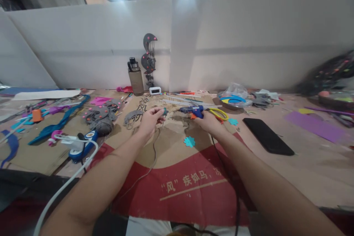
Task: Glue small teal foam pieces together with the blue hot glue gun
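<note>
My right hand [204, 121] is wrapped round a blue hot glue gun [197, 110] with an orange trigger; its nozzle points left. Between thumb and fingers, my left hand [151, 120] pinches a small dark green piece [165, 111], too small to make out fully. A grey string [155, 151] runs down from near that hand across the cardboard [171, 158]. The nozzle and the green piece are a short gap apart. A turquoise scalloped paper shape [189, 141] lies on the cardboard below and between my hands. Yellow scissor handles [218, 113] show just behind my right hand.
A black phone [267, 135] lies at right, near a plastic bowl [235, 100]. At left are a blue power strip [83, 145] with a white cable and grey felt pieces [101, 114]. A bottle [136, 79] stands against the white partition [110, 37]. The glue gun's dark cord [225, 166] trails toward me.
</note>
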`<state>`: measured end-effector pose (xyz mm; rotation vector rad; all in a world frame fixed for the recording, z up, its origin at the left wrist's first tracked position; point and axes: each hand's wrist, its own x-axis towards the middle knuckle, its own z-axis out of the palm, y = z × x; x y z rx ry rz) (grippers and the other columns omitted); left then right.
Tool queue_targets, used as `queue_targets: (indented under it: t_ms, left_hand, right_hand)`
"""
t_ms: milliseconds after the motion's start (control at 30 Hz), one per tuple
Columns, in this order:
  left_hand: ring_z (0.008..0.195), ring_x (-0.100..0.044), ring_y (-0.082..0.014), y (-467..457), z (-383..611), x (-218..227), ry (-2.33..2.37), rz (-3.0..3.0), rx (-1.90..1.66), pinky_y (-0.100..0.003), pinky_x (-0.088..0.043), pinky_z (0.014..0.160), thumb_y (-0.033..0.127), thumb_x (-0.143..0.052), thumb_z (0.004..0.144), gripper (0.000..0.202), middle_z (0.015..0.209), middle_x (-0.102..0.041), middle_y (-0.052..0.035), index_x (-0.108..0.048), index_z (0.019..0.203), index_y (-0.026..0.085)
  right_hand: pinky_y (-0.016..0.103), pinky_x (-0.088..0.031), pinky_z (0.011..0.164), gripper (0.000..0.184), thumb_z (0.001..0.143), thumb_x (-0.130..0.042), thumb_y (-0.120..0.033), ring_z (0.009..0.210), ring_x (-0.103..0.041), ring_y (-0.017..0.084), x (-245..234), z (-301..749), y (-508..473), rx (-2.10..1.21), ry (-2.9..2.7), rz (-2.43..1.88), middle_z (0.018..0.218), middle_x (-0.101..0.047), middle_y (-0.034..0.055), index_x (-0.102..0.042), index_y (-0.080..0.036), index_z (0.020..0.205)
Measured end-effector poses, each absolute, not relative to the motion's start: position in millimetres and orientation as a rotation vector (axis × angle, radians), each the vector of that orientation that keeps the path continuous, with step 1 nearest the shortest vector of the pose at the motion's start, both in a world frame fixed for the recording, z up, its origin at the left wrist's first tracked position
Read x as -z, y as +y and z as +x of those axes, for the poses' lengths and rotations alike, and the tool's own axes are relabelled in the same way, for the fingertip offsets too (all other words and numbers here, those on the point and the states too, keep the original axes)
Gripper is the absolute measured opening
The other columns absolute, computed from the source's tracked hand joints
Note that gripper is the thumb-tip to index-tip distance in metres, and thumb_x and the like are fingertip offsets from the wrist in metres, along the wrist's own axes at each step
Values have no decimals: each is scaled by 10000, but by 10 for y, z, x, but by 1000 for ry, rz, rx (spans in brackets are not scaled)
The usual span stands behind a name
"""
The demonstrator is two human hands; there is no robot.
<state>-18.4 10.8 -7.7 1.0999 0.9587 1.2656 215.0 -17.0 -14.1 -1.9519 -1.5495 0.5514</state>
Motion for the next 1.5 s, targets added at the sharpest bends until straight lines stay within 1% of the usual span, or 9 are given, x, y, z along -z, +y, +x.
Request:
queue_targets:
  t_ms: [100, 167, 333, 433, 600, 733, 1100, 1367, 1500]
  left_hand:
    - [506, -554, -76, 110, -184, 86, 959, 1089, -1266, -197, -398, 487, 367, -798, 590, 343, 603, -606, 8, -625, 781, 140]
    - [525, -571, -82, 115, -190, 92, 947, 1072, -1278, -199, -410, 494, 354, -791, 603, 330, 624, -615, 1, -625, 793, 141]
    - [559, -605, -101, 121, -206, 87, 910, 1047, -1314, -223, -451, 533, 339, -796, 599, 328, 656, -613, 1, -613, 782, 138]
    - [556, -611, -104, 121, -206, 79, 914, 1037, -1344, -225, -452, 533, 341, -801, 583, 335, 659, -607, 7, -600, 760, 139]
    - [562, -624, -114, 112, -196, 71, 912, 1041, -1372, -219, -440, 516, 353, -787, 580, 337, 664, -603, 11, -600, 760, 138]
    - [573, -630, -118, 92, -184, 56, 916, 1054, -1386, -218, -431, 514, 359, -781, 583, 337, 670, -600, 11, -598, 759, 138]
    - [579, -640, -132, 67, -166, 44, 916, 1103, -1392, -229, -438, 516, 359, -783, 604, 328, 674, -618, -1, -604, 774, 144]
    - [586, -646, -133, 66, -174, 54, 927, 1126, -1405, -226, -445, 514, 360, -773, 616, 315, 677, -616, 3, -597, 770, 148]
    - [580, -641, -123, 52, -170, 36, 926, 1122, -1414, -222, -446, 515, 350, -764, 623, 298, 684, -613, 7, -598, 767, 148]
  right_hand:
    - [298, -482, 635, 280, 708, -543, -272, 697, -597, 184, 77, 2072, -219, -598, -1417, -1659, 799, -629, 29, -544, -193, 976]
    - [305, -498, 651, 322, 693, -534, -240, 684, -582, 165, 24, 1965, -291, -649, -1393, -1438, 807, -609, 9, -512, -200, 1011]
    - [285, -504, 567, 304, 754, -541, -278, 661, -578, 149, -39, 1724, -483, -914, -1413, -1079, 877, -615, 37, -478, -196, 1039]
    - [280, -494, 569, 246, 811, -531, -314, 619, -542, 129, 34, 1686, -525, -799, -1526, -1137, 869, -611, 33, -510, -196, 1026]
    - [302, -486, 640, 210, 861, -489, -329, 708, -565, 157, 157, 1697, -509, -533, -1675, -1213, 976, -624, 64, -543, -212, 1026]
    - [318, -478, 685, 213, 859, -479, -303, 739, -572, 170, 135, 1688, -518, -523, -1701, -1204, 935, -625, 53, -523, -211, 1046]
    - [338, -466, 719, 154, 845, -462, -273, 766, -584, 201, 18, 1637, -584, -453, -1744, -1261, 892, -628, 62, -517, -211, 975]
    - [388, -470, 756, 265, 858, -470, -374, 817, -617, 259, 57, 1628, -549, -370, -1736, -1421, 904, -655, 105, -504, -203, 1058]
    - [406, -470, 792, 304, 865, -470, -376, 895, -625, 284, 45, 1623, -547, -333, -1736, -1415, 934, -663, 126, -502, -195, 1107]
